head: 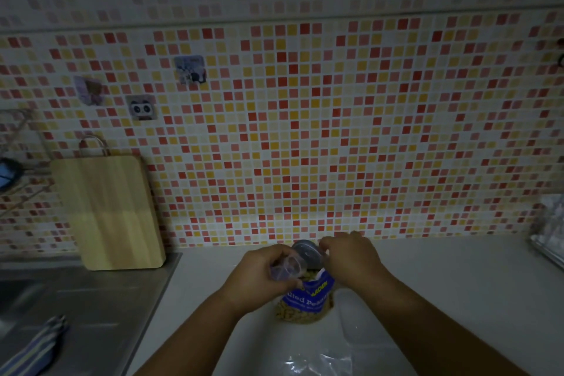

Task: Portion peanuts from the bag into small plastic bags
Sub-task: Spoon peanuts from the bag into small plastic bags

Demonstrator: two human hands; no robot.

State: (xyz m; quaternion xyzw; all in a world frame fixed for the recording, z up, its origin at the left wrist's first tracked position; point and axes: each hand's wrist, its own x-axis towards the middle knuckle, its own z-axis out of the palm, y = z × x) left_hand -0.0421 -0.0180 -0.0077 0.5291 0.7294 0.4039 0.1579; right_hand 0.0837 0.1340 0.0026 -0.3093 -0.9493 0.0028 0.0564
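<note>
Dim light, wide-angle view down onto a pale counter (442, 278) against a mosaic-tile wall. Peanut bag (308, 299), blue with a clear lower part showing nuts, stands upright at the counter's middle, close to the wall, mouth open at the top. Left hand (262, 273) is wrapped around a small clear plastic cup (288, 268), tilted on its side with its mouth toward the bag opening; the cup sits just at the bag's upper edge. Right hand (351, 256) is curled at the far side of the bag mouth, fingers pinching what looks like the bag's rim; a grey round object (305, 249) lies partly behind both hands, too blurred to identify. Small plastic bags (320, 360), clear and crinkled, lie flat at the near edge of the counter, well apart from the peanut bag; none appears filled yet. A clear flat item (360, 317) rests just right of the peanut bag, identity uncertain. Step in hand, by my reading: scooping a measure of peanuts with the cup. To do it well: the right hand should hold the rim taut and wide so the cup enters cleanly; dip the cup mouth-down into the nuts, then rotate it upright before lifting so nothing spills over the lip; keep the bag's base planted, since a tall soft bag may tip under a sideways push. Fill level inside the cup cannot be read from here. Cutting board (110, 210) and sink (76, 308) at left are uninvolved.
</note>
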